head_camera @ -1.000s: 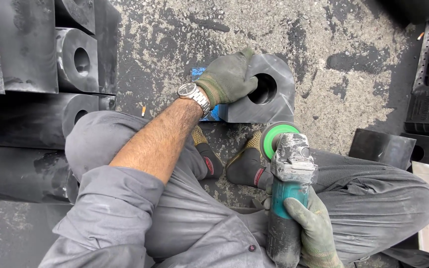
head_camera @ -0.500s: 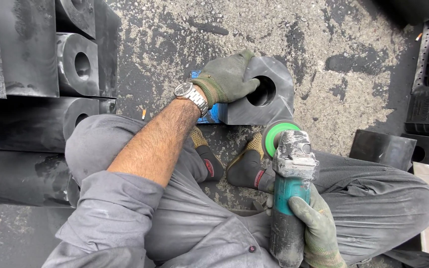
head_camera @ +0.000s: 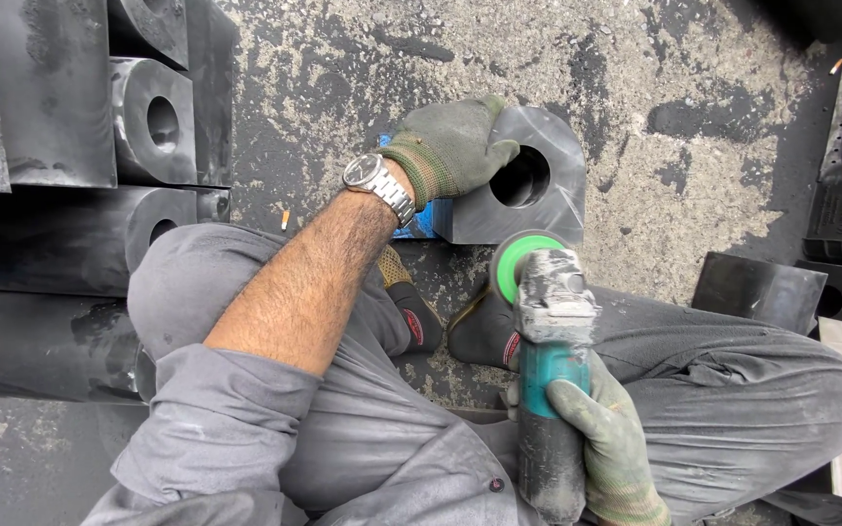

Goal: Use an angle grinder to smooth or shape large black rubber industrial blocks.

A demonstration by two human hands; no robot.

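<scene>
Your left hand (head_camera: 452, 146), gloved, lies curled over the top left corner of the block (head_camera: 523, 180), gripping its edge beside the round hole. Your right hand (head_camera: 604, 443), also gloved, is wrapped tight around the grinder (head_camera: 550, 360), whose green disc (head_camera: 518, 261) sits just below the block, perhaps not quite touching it. The block rests on the floor (head_camera: 635, 88) in front of your crossed legs. 2 more holed blocks (head_camera: 153, 122) are stacked at the left.
</scene>
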